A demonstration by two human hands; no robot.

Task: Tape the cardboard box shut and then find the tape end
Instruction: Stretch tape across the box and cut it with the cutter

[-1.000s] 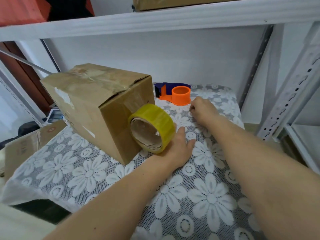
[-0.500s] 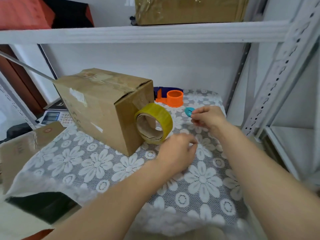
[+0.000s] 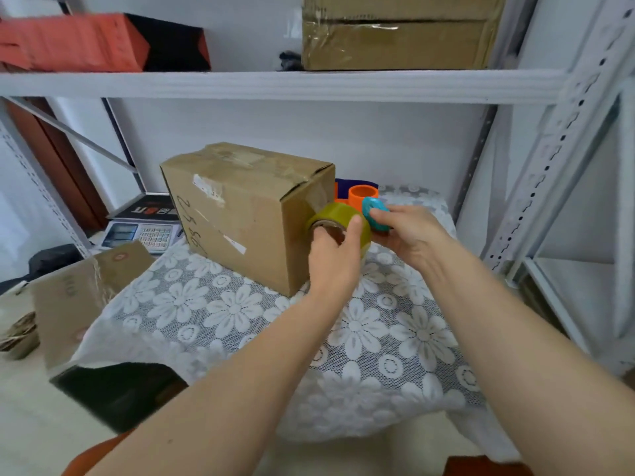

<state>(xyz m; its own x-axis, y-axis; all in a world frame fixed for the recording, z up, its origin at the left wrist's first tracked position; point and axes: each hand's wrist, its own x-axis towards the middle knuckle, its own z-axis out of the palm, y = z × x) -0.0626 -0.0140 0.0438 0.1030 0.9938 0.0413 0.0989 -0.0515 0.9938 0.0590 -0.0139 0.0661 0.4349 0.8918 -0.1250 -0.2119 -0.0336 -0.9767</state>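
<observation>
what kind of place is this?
Probably a small packing or stockroom corner: white metal shelving holding a taped carton, a weighing scale, and a cardboard box on the table.

My left hand grips the tape roll, thumb over its rim. My right hand pinches a teal disc beside it.

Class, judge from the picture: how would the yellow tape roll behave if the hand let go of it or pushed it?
The tape roll is a ring held on edge by the left hand, so it would probably roll across the tablecloth. Its hollow core suggests it is fairly light. The glossy outer band may feel slippery.
</observation>
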